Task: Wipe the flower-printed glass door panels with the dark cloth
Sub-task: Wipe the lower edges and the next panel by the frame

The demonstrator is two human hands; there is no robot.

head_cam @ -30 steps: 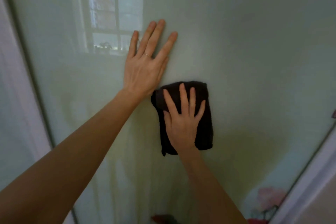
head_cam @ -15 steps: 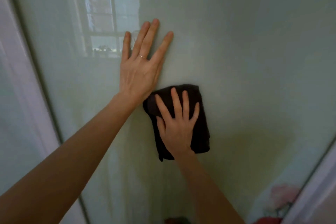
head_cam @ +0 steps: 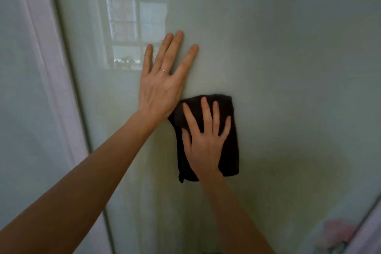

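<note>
The right hand [head_cam: 206, 142] lies flat, fingers spread, pressing the folded dark cloth [head_cam: 232, 146] to the glass door panel [head_cam: 288, 68]. The left hand [head_cam: 160, 93], flat and holding nothing, braces the glass just up-left of it, likely steadying the door. Open glass runs rightward; the frame edge [head_cam: 71, 93] stands nearer on the left.

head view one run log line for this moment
left hand flat on glass panel; right hand pressing dark cloth on panel; window reflection upper left; step: wiping
</note>
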